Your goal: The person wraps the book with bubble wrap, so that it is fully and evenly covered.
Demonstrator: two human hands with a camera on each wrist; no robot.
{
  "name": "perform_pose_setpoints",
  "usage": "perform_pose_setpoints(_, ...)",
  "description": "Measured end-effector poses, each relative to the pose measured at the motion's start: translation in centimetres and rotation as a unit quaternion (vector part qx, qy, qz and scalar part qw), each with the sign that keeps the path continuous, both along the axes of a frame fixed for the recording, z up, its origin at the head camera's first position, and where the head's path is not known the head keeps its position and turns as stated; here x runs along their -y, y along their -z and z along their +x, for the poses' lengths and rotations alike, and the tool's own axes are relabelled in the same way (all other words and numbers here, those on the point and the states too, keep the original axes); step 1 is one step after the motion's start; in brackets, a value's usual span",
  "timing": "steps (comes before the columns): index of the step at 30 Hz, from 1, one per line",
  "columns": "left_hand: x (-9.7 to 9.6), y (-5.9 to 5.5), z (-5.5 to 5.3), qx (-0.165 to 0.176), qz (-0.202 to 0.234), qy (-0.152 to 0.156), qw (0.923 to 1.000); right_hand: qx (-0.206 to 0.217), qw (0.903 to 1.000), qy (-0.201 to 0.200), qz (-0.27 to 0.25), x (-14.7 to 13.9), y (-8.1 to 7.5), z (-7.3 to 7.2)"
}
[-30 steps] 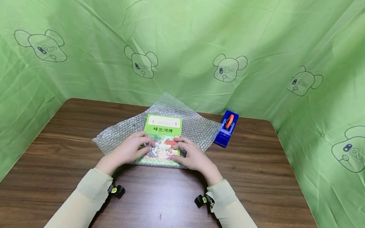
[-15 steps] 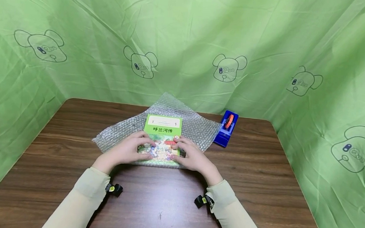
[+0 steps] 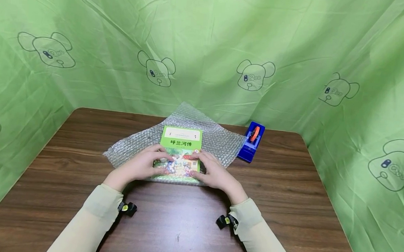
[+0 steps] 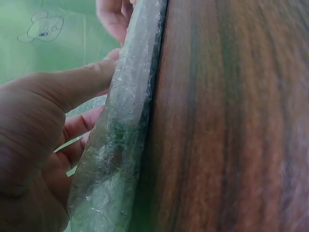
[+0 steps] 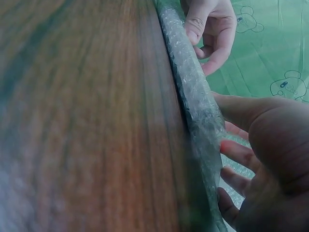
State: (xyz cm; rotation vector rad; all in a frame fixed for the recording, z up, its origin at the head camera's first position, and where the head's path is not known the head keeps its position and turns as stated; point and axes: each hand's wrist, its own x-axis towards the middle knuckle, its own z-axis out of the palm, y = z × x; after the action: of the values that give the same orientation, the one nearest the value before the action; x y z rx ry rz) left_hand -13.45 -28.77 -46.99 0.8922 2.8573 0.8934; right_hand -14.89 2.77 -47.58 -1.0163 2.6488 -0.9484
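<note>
A green book (image 3: 180, 143) with a picture on its cover lies flat on a sheet of bubble wrap (image 3: 221, 145). Along the near side, the wrap is folded up over the book's lower part. My left hand (image 3: 139, 165) presses this flap at the book's left side, its thumb and fingers spread. On the right side my right hand (image 3: 216, 172) does the same, fingertips on the cover area. Both wrist views show the folded bubble wrap edge (image 4: 120, 101) running along the table, with thumbs on top; the book is mostly hidden there.
A blue tape dispenser (image 3: 246, 153) with an orange roll stands at the back right, touching or just beside the wrap's right corner. The brown wooden table (image 3: 281, 191) is enclosed by green cloth walls (image 3: 206, 46) with printed bear heads.
My left thumb has come down toward the book's near edge. The right hand's fingers have shifted slightly inward over the cover. Book, wrap and tape dispenser stay in place.
</note>
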Motion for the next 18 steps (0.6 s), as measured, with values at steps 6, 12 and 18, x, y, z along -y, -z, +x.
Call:
perform_pose_setpoints(6,0.01,-0.05,-0.01,0.001,0.001,-0.001,1.0000,-0.018,0.9994,-0.029,0.001,-0.06,0.08,-0.16)
perform_pose_setpoints(12,-0.01,-0.08,-0.02,0.004,0.003,0.003,1.0000,-0.028,0.9986,-0.042,0.017,-0.34,-0.29,-0.11)
perform_pose_setpoints(18,0.05,-0.06,-0.05,0.005,0.004,0.002,1.0000,-0.025,0.9977,-0.052,0.036,-0.51,-0.37,0.07)
